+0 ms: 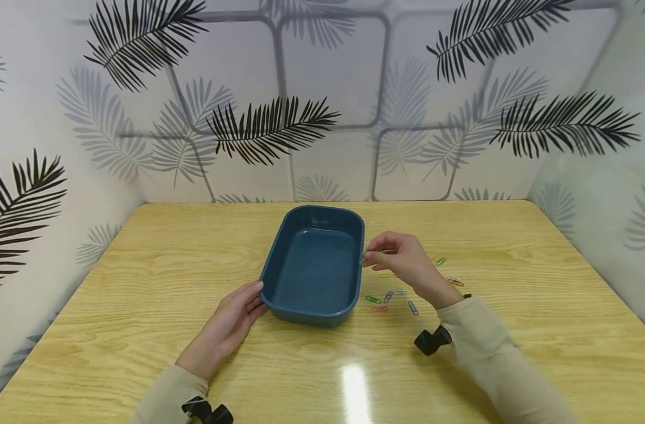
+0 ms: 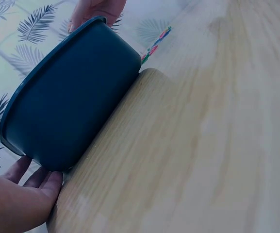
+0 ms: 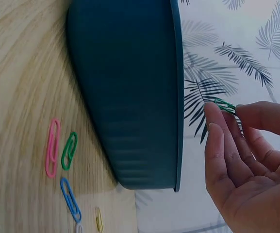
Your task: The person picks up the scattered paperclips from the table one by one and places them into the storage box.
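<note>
A dark blue plastic tray (image 1: 317,271) with a raised rim and rounded corners stands on the wooden table, its inside bare. At its near left corner my left hand (image 1: 235,321) holds it, thumb on the rim and the other fingers (image 2: 42,179) against the outer wall underneath. Beyond the opposite long side, my right hand (image 1: 407,265) pinches a green paper clip (image 3: 225,106) between thumb and fingertips, level with the rim. Several loose paper clips lie right of the tray, among them a pink one (image 3: 53,148), another green one (image 3: 69,151) and a blue one (image 3: 70,200).
The wooden table (image 1: 195,247) runs back to a wall (image 1: 328,70) covered in a leaf pattern. More clips lie beneath and beyond the right forearm, including a green one (image 1: 441,261). Light glares off the table in front of the tray.
</note>
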Demonstrator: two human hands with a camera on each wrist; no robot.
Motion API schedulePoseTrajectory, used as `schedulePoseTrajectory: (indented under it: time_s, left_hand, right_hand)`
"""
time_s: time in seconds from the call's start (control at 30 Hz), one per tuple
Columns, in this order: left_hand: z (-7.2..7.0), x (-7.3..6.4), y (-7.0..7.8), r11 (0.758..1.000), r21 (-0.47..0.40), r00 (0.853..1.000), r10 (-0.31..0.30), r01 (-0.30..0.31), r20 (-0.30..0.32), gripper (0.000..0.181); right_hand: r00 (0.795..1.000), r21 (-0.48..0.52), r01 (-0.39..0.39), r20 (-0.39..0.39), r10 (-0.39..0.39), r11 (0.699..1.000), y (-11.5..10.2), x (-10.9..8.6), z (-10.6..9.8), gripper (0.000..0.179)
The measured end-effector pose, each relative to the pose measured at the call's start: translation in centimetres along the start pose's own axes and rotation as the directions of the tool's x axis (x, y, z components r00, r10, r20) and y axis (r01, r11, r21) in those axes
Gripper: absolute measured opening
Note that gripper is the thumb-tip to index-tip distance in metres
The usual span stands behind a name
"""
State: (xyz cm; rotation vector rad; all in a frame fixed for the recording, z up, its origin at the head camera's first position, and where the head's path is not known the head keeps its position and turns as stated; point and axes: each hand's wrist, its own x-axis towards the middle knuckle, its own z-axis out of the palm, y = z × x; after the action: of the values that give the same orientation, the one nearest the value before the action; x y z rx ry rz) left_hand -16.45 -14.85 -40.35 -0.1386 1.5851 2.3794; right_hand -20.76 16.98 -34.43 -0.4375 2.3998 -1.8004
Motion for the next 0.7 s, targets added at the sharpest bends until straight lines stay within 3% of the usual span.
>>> schedulePoseTrajectory:
  time_s: [0.7]
  left_hand:
    - [0.1,-0.1,-0.1,1.000,0.009,1.000,0.007,-0.007,0.000,0.045]
  right_hand:
    - [0.998,0.002,0.026,0.065,-0.026,1.000,-0.3,-0.4,2.9,0.010]
